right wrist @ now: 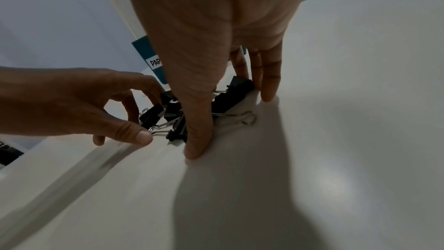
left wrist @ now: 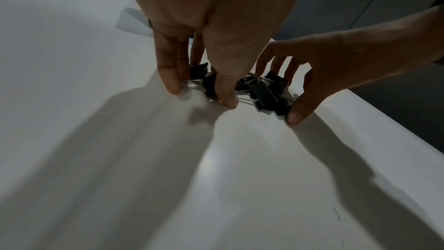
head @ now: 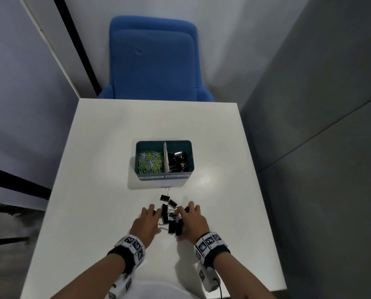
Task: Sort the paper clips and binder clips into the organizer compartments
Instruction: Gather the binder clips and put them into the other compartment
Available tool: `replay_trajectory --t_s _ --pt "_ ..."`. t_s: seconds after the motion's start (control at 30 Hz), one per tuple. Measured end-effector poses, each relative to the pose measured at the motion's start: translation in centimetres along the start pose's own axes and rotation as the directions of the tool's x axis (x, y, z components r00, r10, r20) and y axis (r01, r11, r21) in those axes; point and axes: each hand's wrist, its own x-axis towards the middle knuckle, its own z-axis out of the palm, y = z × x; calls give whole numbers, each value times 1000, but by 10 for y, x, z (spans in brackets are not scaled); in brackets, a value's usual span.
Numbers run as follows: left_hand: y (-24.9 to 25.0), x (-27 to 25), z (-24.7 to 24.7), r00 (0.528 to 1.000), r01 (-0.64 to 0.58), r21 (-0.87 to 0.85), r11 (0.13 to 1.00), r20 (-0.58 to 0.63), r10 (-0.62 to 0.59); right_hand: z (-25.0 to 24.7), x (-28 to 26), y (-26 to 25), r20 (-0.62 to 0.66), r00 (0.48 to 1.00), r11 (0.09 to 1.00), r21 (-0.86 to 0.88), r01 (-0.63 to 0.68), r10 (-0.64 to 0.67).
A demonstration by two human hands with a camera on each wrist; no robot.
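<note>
On the white table (head: 93, 147) the teal organizer (head: 164, 179) stands at the centre; its left compartment holds coloured paper clips (head: 150, 161), its right one black binder clips (head: 178, 161). A loose heap of binder clips (head: 169, 214) lies toward 6 o'clock of the organizer, near it but apart; one clip sits at the heap's 12 o'clock edge, just short of the box wall. The left hand (head: 146, 225) closes on the heap from 9 o'clock, fingers bent down with tips on the table, thumb touching a wire handle; the right hand (head: 192, 223) does the same from 3 o'clock, fingers spread round the clips; neither has yet lifted anything, and how firmly each pinches cannot be told. The step appears to be gathering the heap. To do it well, the person should sweep both hands inward until the clips bunch, take them by the black bodies rather than the springy handles, then carry them toward 12 o'clock and release over the right compartment only.
</note>
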Motion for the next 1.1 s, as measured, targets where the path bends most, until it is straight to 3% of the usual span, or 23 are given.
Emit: replay_trajectory --t_s 0.2,0.33,0.57,0.77,0.97,1.1 --pt "-6 2 -2 999 -33 -155 987 -3 33 -6 5 7 30 995 991 97 -96 94" --pt "-7 1 -10 999 -44 -238 970 -19 41 -7 5 20 17 997 973 214 -81 80" --pt "-10 0 -24 997 -77 -330 941 -15 77 -3 -3 27 -56 991 957 272 -101 120" --pt "18 6 -89 971 -229 -450 863 -170 169 -3 -15 33 -88 976 901 407 -147 199" --pt "47 55 -176 914 -291 -525 799 -398 72 -22 -26 32 -169 963 874 473 -107 209" --pt "42 71 -186 883 -287 -517 806 -469 13 -76 -20 21 -309 935 872 490 1 173"
